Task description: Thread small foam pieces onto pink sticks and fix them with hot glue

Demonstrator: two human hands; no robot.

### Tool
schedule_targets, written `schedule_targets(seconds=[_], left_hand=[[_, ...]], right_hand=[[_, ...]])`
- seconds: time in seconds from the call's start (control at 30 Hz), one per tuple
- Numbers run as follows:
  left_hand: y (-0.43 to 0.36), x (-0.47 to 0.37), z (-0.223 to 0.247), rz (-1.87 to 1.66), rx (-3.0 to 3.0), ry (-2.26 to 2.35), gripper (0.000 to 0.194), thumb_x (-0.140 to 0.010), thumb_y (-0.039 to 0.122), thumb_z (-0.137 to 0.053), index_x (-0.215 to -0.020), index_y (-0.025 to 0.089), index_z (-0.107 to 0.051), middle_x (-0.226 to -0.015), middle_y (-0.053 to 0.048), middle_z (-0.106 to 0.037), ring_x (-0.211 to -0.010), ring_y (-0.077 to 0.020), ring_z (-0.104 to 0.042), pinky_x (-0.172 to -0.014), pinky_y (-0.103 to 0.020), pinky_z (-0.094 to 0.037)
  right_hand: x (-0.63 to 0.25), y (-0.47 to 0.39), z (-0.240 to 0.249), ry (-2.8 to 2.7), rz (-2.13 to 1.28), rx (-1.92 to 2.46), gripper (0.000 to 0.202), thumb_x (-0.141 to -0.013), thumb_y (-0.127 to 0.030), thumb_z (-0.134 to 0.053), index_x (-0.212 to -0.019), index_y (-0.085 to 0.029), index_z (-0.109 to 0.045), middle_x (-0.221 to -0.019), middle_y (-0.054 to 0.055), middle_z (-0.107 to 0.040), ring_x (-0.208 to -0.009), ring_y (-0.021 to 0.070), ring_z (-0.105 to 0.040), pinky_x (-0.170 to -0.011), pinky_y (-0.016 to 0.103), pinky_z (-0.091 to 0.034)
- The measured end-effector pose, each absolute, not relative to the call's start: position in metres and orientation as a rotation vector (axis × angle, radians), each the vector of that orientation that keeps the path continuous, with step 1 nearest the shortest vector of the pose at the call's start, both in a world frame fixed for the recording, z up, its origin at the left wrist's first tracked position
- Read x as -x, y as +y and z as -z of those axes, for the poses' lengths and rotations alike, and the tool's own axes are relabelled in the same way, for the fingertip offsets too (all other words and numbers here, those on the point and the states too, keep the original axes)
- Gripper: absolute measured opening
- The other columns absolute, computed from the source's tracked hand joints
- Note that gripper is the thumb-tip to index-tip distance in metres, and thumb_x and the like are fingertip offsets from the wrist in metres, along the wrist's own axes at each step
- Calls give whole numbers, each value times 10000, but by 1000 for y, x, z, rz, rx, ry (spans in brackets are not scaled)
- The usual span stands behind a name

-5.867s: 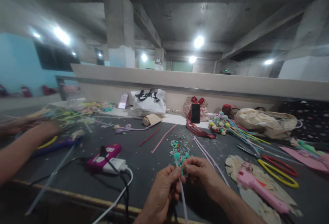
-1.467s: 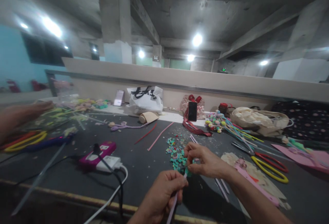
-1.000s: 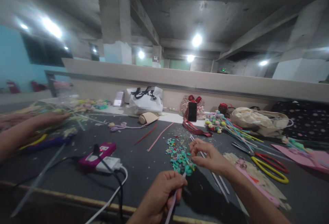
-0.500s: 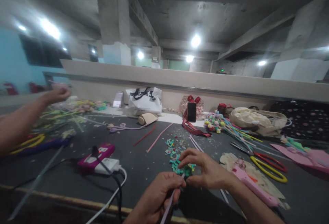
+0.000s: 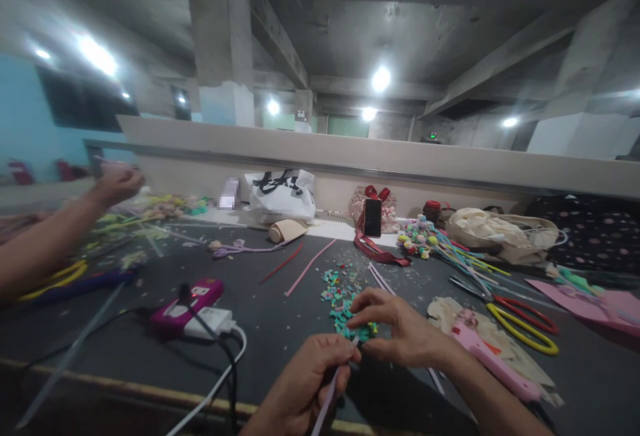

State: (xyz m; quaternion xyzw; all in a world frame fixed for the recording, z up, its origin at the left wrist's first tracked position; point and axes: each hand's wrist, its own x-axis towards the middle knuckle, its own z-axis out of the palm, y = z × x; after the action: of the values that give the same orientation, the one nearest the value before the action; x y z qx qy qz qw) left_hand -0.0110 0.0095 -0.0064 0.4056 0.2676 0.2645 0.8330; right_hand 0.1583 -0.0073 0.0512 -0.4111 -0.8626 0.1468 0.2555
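My left hand (image 5: 320, 373), at the bottom middle, pinches a thin pale lilac strip (image 5: 327, 404) that hangs down toward the lower edge of the view. Just right of its fingertips is my right hand (image 5: 395, 329), with thumb and fingers curved and apart and nothing visible between them. Small teal and green pieces (image 5: 341, 313), mixed with a few red and yellow ones, lie on the dark table (image 5: 270, 356) beyond both hands. Part of this pile is hidden behind the right fingers.
Scissors (image 5: 520, 323) and a pink glue gun (image 5: 495, 363) lie at the right. A magenta power strip (image 5: 190, 306) with cables is at the left. Behind stand a phone (image 5: 373, 217) and a white bag (image 5: 283, 196). Another person's arm (image 5: 65, 233) reaches in from the left.
The green piece that was by my right fingertips no longer shows there. My hands have hardly moved. The other person's fist has shifted slightly to the right.
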Motion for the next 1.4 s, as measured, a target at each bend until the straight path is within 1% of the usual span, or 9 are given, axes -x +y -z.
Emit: schedule_targets(seconds=[0.3, 0.43, 0.53, 0.73, 0.83, 0.93, 1.03, 1.27, 1.4], left_hand=[[11, 13, 7, -670, -791, 557, 173, -654, 304, -551, -676, 132, -544, -367, 72, -463, -233, 3, -277, -266, -123, -137], [12, 16, 2, -760, -771, 617, 221, -639, 334, -570, -727, 131, -553, -445, 45, -524, -285, -12, -377, -293, -115, -211], [14, 18, 0, -810, -754, 618, 239, -611, 328, -605, -729, 126, -556, -508, 23, -560, -322, -15, -422, -306, -113, -224], [16, 16, 4, -862, -738, 516, 214, -606, 307, -627, -665, 134, -515, -395, 83, -428, -278, 12, -285, -293, -119, -151], [16, 16, 4, -884, -737, 507, 218, -609, 309, -625, -646, 147, -485, -361, 98, -378, -276, 13, -241, -298, -124, -127], [17, 18, 4, -909, -779, 526, 222, -612, 315, -619, -638, 153, -470, -335, 108, -338, -276, 10, -210, -302, -131, -113], [19, 20, 3, -936, -795, 570, 236, -597, 315, -631, -645, 156, -464, -350, 115, -327, -286, 12, -199, -307, -130, -112], [21, 18, 5, -957, -796, 671, 280, -554, 329, -650, -675, 157, -464, -412, 97, -404, -294, 17, -231, -312, -128, -90], [24, 18, 6, -901, -856, 701, 286, -546, 355, -647, -632, 152, -466, -368, 102, -372, -280, 8, -225, -309, -141, -87]], right_hand=[[-163, -8, -51, -2054, -541, 1082, 420, -670, -271, -563, -1083, -228, -499, -1057, 43, -487, -910, 173, -473, -771, 294, -370], [-160, -9, -34, -1730, -654, 1238, 256, -714, -250, -510, -956, -178, -551, -829, 26, -564, -651, 123, -490, -591, 240, -388], [-150, -14, -18, -1635, -810, 1218, 184, -707, -235, -523, -865, -155, -571, -718, 5, -563, -566, 99, -464, -526, 212, -372], [-115, -25, 5, -1498, -1155, 993, 217, -716, -349, -515, -756, -140, -562, -639, 6, -565, -483, 81, -471, -448, 188, -362], [-103, -22, 12, -1468, -1194, 915, 272, -692, -409, -530, -750, -144, -547, -632, 19, -582, -514, 106, -511, -438, 187, -368], [-99, -16, 18, -1425, -1171, 972, 288, -670, -432, -546, -703, -147, -531, -556, -8, -548, -437, 81, -468, -397, 171, -345], [-99, -10, 24, -1406, -1136, 1045, 299, -647, -445, -564, -663, -151, -515, -505, -31, -516, -372, 55, -399, -362, 158, -306], [-91, -4, 29, -1292, -1119, 1062, 346, -607, -478, -580, -600, -146, -482, -478, -24, -525, -353, 54, -401, -344, 158, -297], [-88, -5, 26, -1205, -1220, 1081, 360, -596, -484, -587, -559, -148, -464, -410, -45, -483, -301, 39, -362, -309, 147, -274]])
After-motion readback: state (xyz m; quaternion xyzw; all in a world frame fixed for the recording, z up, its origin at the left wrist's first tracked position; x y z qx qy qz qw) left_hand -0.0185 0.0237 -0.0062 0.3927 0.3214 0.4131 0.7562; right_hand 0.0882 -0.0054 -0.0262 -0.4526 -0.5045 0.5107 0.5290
